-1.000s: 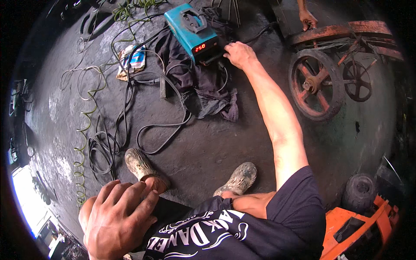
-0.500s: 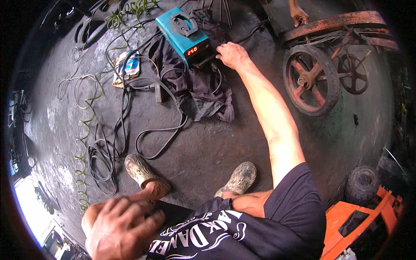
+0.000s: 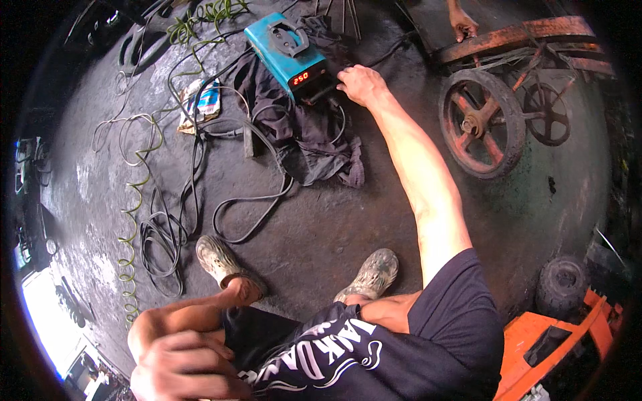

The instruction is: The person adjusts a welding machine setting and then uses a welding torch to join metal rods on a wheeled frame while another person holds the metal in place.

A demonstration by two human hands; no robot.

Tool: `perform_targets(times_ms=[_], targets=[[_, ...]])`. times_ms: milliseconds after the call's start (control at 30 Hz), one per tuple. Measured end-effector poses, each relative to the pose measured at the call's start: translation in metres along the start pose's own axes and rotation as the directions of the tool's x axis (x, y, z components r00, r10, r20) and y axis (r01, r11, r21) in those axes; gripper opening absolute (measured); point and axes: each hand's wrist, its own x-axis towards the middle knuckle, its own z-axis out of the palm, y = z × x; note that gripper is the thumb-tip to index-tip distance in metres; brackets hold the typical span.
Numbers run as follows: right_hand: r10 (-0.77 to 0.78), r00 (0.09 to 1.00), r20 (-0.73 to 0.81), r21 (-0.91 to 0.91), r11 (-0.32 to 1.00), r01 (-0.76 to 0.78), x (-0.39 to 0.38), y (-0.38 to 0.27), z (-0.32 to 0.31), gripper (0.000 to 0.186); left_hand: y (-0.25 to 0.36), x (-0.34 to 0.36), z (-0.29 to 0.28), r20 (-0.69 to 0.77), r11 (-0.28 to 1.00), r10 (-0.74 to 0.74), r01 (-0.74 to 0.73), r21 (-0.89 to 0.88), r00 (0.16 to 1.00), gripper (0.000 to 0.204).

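A teal welding machine (image 3: 284,53) with a black top handle and a lit red display sits on a crumpled dark cloth (image 3: 314,147) on the floor. My right arm stretches forward, and my right hand (image 3: 363,85) is at the right side of the machine's front panel, its fingers bent together. Whatever is at the fingertips is too dark and small to make out. Low at the left, by my bent knee, my left hand (image 3: 190,367) is smeared by motion. Its fingers are bent, and nothing shows in them.
Black cables (image 3: 251,200) loop over the floor from the machine, beside a green coiled hose (image 3: 137,184). A torn packet (image 3: 200,103) lies left of the cloth. At right stand a rusty wheeled frame (image 3: 481,123), another person's hand (image 3: 463,27) resting on it, and an orange metal frame (image 3: 535,334).
My left hand has moved down, and its spread fingers have drawn in. The right hand stays at the machine's front. The view has shifted slightly.
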Motion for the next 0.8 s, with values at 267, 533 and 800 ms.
perform_targets(times_ms=[267, 533, 800], targets=[[-0.068, 0.997, 0.04, -0.045, 0.997, 0.07, 0.015, -0.005, 0.004, 0.03, -0.025, -0.004, 0.041, -0.825, 0.971, 0.214, -0.207, 0.121, 0.524, 0.019], [-0.042, 0.999, -0.001, -0.064, 0.997, 0.041, 0.007, 0.012, 0.006, 0.043, -0.052, -0.007, 0.082, -0.929, 0.965, 0.088, -0.26, -0.009, 0.359, 0.018], [-0.139, 0.982, -0.13, -0.024, 0.99, 0.137, 0.011, 0.004, 0.007, 0.04, -0.054, -0.006, 0.078, -0.927, 0.967, 0.081, -0.255, -0.017, 0.365, 0.018]])
